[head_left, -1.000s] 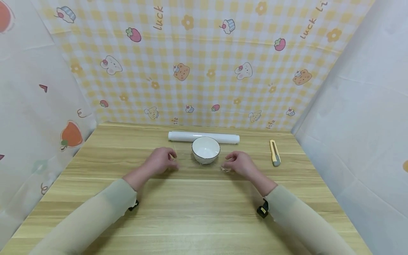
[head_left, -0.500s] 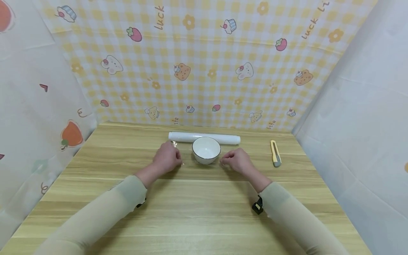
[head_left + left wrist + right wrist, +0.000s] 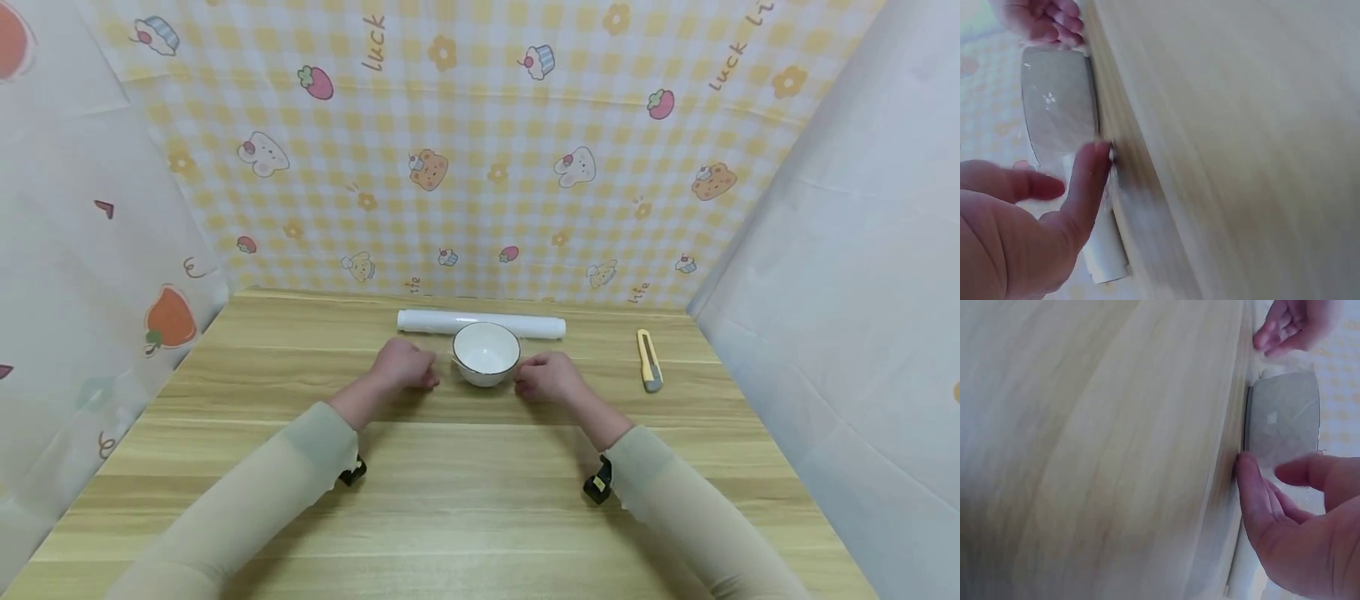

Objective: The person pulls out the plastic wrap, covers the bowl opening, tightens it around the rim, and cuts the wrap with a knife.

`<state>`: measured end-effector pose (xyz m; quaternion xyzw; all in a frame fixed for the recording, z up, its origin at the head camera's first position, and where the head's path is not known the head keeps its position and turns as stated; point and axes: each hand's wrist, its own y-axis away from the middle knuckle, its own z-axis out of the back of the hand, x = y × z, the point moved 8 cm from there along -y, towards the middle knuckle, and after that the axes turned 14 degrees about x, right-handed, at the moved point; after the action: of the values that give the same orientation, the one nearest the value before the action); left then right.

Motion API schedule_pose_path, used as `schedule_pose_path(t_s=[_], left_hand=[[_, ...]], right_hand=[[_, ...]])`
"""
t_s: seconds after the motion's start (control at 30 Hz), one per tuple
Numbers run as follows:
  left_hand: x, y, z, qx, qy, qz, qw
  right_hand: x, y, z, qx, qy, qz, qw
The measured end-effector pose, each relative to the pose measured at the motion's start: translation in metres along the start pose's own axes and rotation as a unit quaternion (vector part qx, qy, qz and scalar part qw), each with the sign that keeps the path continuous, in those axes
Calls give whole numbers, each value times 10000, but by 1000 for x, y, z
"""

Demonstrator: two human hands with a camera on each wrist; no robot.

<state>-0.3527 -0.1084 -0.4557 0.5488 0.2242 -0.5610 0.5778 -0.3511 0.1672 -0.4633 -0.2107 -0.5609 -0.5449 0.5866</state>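
Note:
A white bowl with a dark rim [image 3: 485,354] stands upright between both hands in the head view. Clear plastic film glints in creases on the bowl's side [image 3: 1054,103] in the left wrist view. My left hand [image 3: 405,365] is just left of the bowl, low over the table. Its thumb and fingers are apart, with a bit of clear film [image 3: 1109,187] beside the extended finger. My right hand [image 3: 550,377] is close against the bowl's right side. In the right wrist view its fingertips [image 3: 1249,465] reach the bowl's base, thumb held apart. How far the film extends is hard to see.
Behind the bowl lies a white roll [image 3: 435,321], lengthwise along the back of the wooden table [image 3: 480,492]. A yellow utility knife [image 3: 648,362] lies at the right. Patterned cloth [image 3: 480,125] hangs at the back, with pale cloth on both sides.
My left hand has moved right toward the bowl, and the film shining at its fingers earlier no longer shows there. My right hand has shifted slightly inward. The bowl has stayed put.

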Motion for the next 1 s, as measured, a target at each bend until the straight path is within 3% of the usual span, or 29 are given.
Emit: schedule_pose_path(t_s=[0.1, 0.2, 0.3, 0.4, 0.57, 0.67, 1.0], left_hand=[[1, -4, -2, -100, 1037, 31, 9946], [3, -8, -7, -118, 1969, -59, 9803], [4, -13, -12, -163, 2468, -119, 9689], [7, -19, -16, -207, 2688, -145, 9629], [6, -26, -21, -232, 2917, -238, 9559], [4, -27, -21, -335, 2880, -272, 9566], [-5, -29, -21, -769, 1750, -539, 9801]], right_hand=[[-3, -3, -1, -105, -861, 42, 9962], [-6, -5, -2, -192, -1457, 35, 9891], [-8, -7, -3, -281, -1757, 23, 9840], [-8, -8, -2, -418, -1897, -16, 9810], [-7, -10, 1, -641, -1830, -91, 9810], [-5, -12, 3, -737, -1665, -79, 9833], [6, -16, 9, -993, -949, 126, 9904]])
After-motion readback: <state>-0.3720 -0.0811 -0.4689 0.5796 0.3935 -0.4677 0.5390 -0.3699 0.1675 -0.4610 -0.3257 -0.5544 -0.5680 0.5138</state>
